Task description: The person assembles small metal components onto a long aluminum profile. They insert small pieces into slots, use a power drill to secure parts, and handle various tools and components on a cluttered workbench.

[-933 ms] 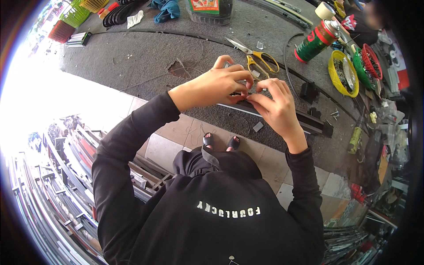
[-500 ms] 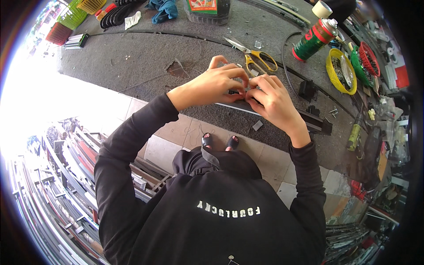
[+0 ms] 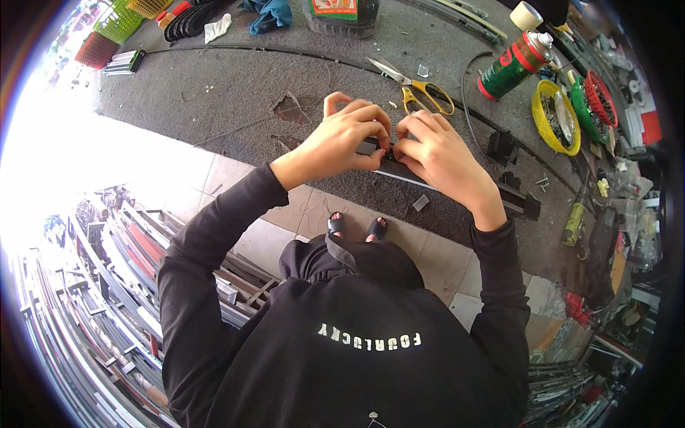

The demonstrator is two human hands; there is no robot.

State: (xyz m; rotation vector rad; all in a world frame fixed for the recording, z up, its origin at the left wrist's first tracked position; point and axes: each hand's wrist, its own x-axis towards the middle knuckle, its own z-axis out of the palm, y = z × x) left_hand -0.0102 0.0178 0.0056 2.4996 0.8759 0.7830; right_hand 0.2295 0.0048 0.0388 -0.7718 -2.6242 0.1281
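A long dark metal profile [image 3: 510, 192] with a pale near edge lies along the front of the carpeted bench. Over its left part my left hand [image 3: 346, 138] bends thumb and fingertips together in a pinch; whatever small thing is between them is hidden. My right hand [image 3: 441, 153] is curled over the same profile just to the right, fingertips pointing at the left hand's. Its grip on the bar is partly covered by the hand itself. Just beyond my hands lie scissors [image 3: 431, 93] with yellow handles, blades partly open.
A green and red spray can [image 3: 515, 65] stands at the far right beside a yellow basket [image 3: 539, 128] of small hardware. Black blocks [image 3: 502, 145] sit behind the profile. Near the bench edge lies a small grey piece [image 3: 420, 203]. Long profiles [image 3: 93, 314] are stacked at lower left.
My hands have drawn slightly apart, the left one shifting left, so more of the profile shows between them. The bench things appear slightly shifted right in the picture.
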